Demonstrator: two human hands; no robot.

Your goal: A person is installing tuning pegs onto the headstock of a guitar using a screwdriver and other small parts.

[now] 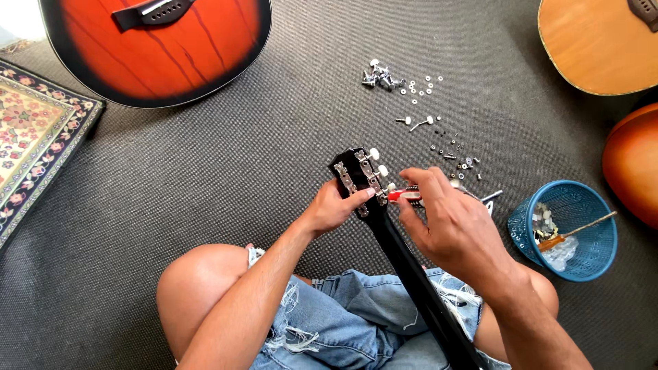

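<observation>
A black guitar neck (pixel 411 274) rises from my lap, its headstock (pixel 356 175) carrying silver tuning machines with white knobs. My left hand (pixel 332 209) grips the headstock from the left, thumb against a tuner plate. My right hand (pixel 449 223) holds a red-handled tool (pixel 403 196) whose tip meets the tuners on the headstock's right side.
Loose tuners (pixel 380 77), washers and small screws (pixel 452 154) lie scattered on the grey carpet beyond the headstock. A blue mesh basket (pixel 579 257) with a screwdriver stands at right. Guitar bodies lie top left (pixel 157 48), top right (pixel 603 41) and right (pixel 634 164). A patterned rug (pixel 34 137) is at left.
</observation>
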